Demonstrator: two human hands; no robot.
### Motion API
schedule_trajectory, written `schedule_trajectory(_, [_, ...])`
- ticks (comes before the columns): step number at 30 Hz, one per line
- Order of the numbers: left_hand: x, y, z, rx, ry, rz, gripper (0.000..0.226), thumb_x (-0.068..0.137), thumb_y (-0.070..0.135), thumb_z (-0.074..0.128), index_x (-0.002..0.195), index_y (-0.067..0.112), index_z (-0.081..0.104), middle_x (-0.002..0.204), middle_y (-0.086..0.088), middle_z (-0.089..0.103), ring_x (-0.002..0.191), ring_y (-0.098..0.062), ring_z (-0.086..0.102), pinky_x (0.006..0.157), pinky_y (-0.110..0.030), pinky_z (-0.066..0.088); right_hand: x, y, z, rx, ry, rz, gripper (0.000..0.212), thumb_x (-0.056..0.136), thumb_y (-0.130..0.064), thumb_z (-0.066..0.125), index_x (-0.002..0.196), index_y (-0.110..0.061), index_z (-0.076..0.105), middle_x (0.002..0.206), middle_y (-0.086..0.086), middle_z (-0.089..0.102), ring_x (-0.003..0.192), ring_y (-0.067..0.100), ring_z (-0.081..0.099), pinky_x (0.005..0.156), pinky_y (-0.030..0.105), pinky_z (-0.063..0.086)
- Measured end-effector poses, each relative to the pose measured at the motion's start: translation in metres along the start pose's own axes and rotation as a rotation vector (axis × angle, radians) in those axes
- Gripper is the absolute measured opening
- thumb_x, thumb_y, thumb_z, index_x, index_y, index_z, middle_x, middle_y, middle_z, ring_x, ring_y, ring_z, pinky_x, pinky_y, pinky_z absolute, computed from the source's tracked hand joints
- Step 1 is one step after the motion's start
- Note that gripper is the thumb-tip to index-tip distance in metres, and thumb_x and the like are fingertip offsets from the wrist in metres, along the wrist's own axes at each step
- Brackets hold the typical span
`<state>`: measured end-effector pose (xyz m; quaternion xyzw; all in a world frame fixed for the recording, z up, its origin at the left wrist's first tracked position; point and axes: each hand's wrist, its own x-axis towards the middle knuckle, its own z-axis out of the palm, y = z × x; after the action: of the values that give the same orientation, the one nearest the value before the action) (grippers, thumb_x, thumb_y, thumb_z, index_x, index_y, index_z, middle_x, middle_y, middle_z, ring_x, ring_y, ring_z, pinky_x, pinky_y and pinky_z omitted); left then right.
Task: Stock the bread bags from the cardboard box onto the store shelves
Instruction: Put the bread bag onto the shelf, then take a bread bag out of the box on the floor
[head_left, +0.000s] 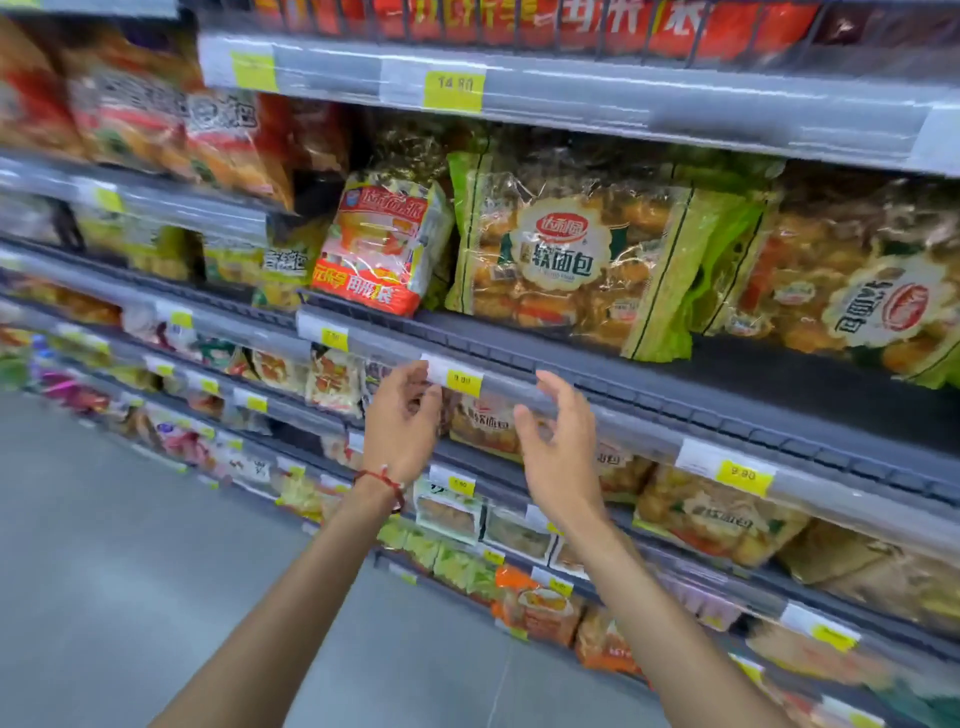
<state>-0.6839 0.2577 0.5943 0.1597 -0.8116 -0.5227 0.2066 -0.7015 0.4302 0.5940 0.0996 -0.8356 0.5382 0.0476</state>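
Both hands are raised in the centre of the frame, in front of the grey price rail of the middle shelf (779, 384), and neither holds anything. The left hand (402, 421) has its fingers (431, 402) loosely curled and spread, close to a yellow price tag (460, 380) on the rail; whether they touch it is hard to tell. A red string bracelet (382, 480) circles that wrist. The right hand (561, 447) is just beside it, fingers wide and relaxed, the palm turned toward the left hand.

The bread bags sit above and beyond the hands, well apart from the fingers. A green-edged bread bag (576, 260) stands upright on the middle shelf, directly above the right hand, with a red and white bread bag (382, 244) leaning just to its left. At the right edge of the frame another bread bag (857, 301) lies turned sideways, partly cut off. To the right of the green-edged bag the dark shelf surface shows bare.

The shelves at the left and top of the frame are blurred, so their packages cannot be made out. Lower shelves hold more bagged bread (717, 514), partly hidden behind the forearms and rails. The cardboard box is out of view. Grey floor (130, 545) fills the lower left.
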Motion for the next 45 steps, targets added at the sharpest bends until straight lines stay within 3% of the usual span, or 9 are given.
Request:
schedule_trajectory(2, [-0.035,-0.020,-0.008,0.026,0.054,-0.067,0.034,0.101,0.018,0.056,0.134,0.012,0.056,0.123,0.000,0.062,0.110,-0.012,0.058,0.081,-0.010,0.050,-0.023,0.012,0.014,-0.015,-0.099,-0.014,0.038,0.104,-0.029,0.055,0.141,-0.027,0.051,0.140,-0.012,0.050,0.138,0.015,0.040,0.114,0.047,0.038])
schedule_trajectory(9, [-0.192,-0.082,-0.013,0.064,0.201,-0.346,0.025,0.096,0.007,0.059,0.121,0.006,0.062,0.109,0.002,0.065,0.089,-0.004,0.061,0.074,0.001,0.041,-0.128,0.069,0.045,0.009,-0.488,-0.018,0.041,0.091,-0.031,0.055,0.127,-0.014,0.063,0.127,-0.002,0.061,0.125,0.023,0.055,0.107,0.045,0.044])
schedule_trajectory(14, [-0.322,-0.107,-0.014,0.062,0.283,-0.585,0.024,0.096,0.005,0.058,0.119,0.007,0.064,0.105,0.002,0.065,0.089,-0.012,0.061,0.075,-0.007,0.046,-0.221,0.104,0.055,-0.020,-0.802,0.026,0.043,0.086,-0.032,0.056,0.124,-0.016,0.064,0.121,-0.001,0.064,0.121,0.025,0.059,0.105,0.053,0.046])
schedule_trajectory(17, [-0.399,-0.123,-0.019,0.030,0.329,-0.717,0.025,0.096,0.005,0.057,0.120,0.007,0.063,0.108,-0.003,0.067,0.091,-0.014,0.062,0.074,-0.004,0.044,-0.278,0.114,0.058,-0.089,-0.952,0.001,0.032,0.093,-0.017,0.062,0.125,-0.011,0.065,0.122,0.007,0.066,0.116,0.026,0.059,0.104,0.053,0.045])
schedule_trajectory(20, [-0.464,-0.135,-0.028,0.005,0.368,-0.817,0.025,0.096,0.007,0.056,0.119,0.008,0.064,0.106,-0.002,0.066,0.091,-0.014,0.062,0.084,-0.018,0.051,-0.332,0.118,0.061,-0.101,-1.079,0.004,0.027,0.096,-0.006,0.064,0.123,-0.010,0.065,0.122,0.008,0.067,0.109,0.018,0.059,0.104,0.046,0.048])
schedule_trajectory(24, [-0.548,-0.149,-0.048,-0.031,0.435,-0.930,0.026,0.098,0.013,0.055,0.122,0.010,0.064,0.111,-0.002,0.067,0.092,-0.010,0.060,0.069,-0.001,0.042,-0.408,0.119,0.061,-0.140,-1.262,0.022,0.025,0.100,-0.012,0.059,0.125,-0.015,0.064,0.125,0.000,0.066,0.114,0.013,0.059,0.096,0.022,0.043])
schedule_trajectory(34, [-0.753,-0.196,-0.122,-0.088,0.595,-1.131,0.026,0.099,0.017,0.055,0.123,0.015,0.065,0.116,-0.001,0.067,0.106,-0.015,0.062,0.082,-0.015,0.046,-0.592,0.122,0.093,-0.209,-1.450,0.085,0.026,0.102,-0.011,0.057,0.126,-0.016,0.064,0.121,-0.004,0.066,0.113,0.011,0.060,0.081,-0.003,0.041])
schedule_trajectory(40, [-0.798,-0.251,-0.152,-0.090,0.627,-1.243,0.025,0.099,0.015,0.054,0.121,0.013,0.066,0.118,-0.004,0.068,0.108,-0.017,0.061,0.096,-0.029,0.048,-0.636,0.137,0.141,-0.291,-1.506,0.108,0.028,0.103,-0.012,0.056,0.129,-0.017,0.065,0.121,-0.003,0.067,0.113,0.011,0.061,0.097,0.019,0.046])
schedule_trajectory(45, [-0.804,-0.304,-0.162,-0.148,0.674,-1.364,0.024,0.100,0.019,0.055,0.120,0.014,0.066,0.117,-0.001,0.066,0.108,-0.014,0.059,0.089,-0.021,0.041,-0.646,0.155,0.207,-0.375,-1.588,0.057,0.026,0.104,-0.009,0.053,0.125,-0.015,0.066,0.113,-0.003,0.066,0.098,0.002,0.060,0.074,-0.005,0.039])
